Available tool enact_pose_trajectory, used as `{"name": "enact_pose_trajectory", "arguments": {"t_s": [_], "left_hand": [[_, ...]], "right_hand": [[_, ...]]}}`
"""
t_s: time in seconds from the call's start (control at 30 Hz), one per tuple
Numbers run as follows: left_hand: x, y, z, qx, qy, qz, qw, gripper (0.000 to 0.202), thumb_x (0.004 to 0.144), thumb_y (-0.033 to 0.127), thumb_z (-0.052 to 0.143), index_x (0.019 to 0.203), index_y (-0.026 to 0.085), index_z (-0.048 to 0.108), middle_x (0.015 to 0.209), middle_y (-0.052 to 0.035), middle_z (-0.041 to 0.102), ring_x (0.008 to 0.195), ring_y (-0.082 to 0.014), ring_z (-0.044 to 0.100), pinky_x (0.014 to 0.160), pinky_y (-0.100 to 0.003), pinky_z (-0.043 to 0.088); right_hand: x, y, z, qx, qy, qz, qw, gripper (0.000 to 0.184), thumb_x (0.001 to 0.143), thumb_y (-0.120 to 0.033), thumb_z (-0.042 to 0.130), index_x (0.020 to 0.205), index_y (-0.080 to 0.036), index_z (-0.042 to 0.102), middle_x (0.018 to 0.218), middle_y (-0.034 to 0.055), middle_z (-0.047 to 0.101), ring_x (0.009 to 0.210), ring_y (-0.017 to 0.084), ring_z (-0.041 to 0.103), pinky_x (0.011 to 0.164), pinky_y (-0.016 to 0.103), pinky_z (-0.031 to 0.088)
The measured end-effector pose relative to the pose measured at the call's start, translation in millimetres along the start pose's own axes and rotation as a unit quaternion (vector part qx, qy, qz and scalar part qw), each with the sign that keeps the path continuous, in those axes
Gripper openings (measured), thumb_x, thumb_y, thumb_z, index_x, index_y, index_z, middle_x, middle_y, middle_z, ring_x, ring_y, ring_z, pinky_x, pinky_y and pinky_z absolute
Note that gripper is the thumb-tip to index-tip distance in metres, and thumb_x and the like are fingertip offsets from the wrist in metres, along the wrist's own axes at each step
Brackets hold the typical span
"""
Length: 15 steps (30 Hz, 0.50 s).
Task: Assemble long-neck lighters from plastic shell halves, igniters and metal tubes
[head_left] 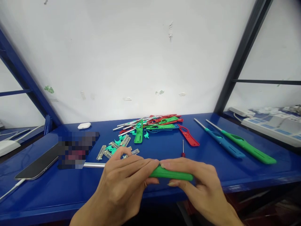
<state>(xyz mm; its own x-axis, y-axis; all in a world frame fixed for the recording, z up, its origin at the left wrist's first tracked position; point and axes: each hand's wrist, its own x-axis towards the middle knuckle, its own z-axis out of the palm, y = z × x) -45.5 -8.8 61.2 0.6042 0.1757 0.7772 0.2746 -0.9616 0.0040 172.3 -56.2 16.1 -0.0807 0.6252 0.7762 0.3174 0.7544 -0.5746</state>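
Both hands on one part: green handle [174, 173], near side of scene, around the middle, up in front of the tabletop [162, 149] near edge

Left hand [122, 182]: fingers clamped on the handle's left end, index finger bent up. Right hand [199, 179]: fingers clamped on the right half, thumb below, index along the top. Fingertips of the two hands nearly meet over the handle. Handle lies roughly level, right end dipping slightly

Silver rod [94, 165] sticks out left from behind the left hand, in line with the handle; join hidden by the hand, can't confirm it

Just beyond the hands: small red-handled screwdriver [183, 154], shaft pointing far. Beyond the left hand: clear plastic tubes [101, 152] loosely heaped with teal pieces [111, 148]

Far middle, near the wall [141, 56]: pile of rods and red and green shells [150, 120]. A loose green shell [139, 131] at its near-left edge, red shell [189, 135] at its right

Right side: blue lighter [224, 145] and green lighter [249, 145] side by side, apart, rods pointing far-left

Left side: phone [39, 161] with white cable [13, 190] plugged in, pixelated dark item beside it [94, 135], can't identify. White case [84, 126] far left
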Motion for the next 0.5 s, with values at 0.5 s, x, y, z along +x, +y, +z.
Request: {"name": "enact_pose_trajectory", "arguments": {"t_s": [0.5], "left_hand": [[-12,-15,-1.8,0.083,-0.031,-0.008,0.996,0.036,0.106,0.021,0.064,0.141,0.012,0.061,0.115,-0.0086,0.078,0.098,-0.02,0.071,0.098,-0.042,0.041]], "right_hand": [[3,-2,1,-0.043,0.004,0.114,0.993,0.012,0.097,-0.03,0.074,0.108,-0.034,0.079,0.092,-0.0072,0.083,0.081,0.01,0.078,0.082,0.014,0.059]]}}
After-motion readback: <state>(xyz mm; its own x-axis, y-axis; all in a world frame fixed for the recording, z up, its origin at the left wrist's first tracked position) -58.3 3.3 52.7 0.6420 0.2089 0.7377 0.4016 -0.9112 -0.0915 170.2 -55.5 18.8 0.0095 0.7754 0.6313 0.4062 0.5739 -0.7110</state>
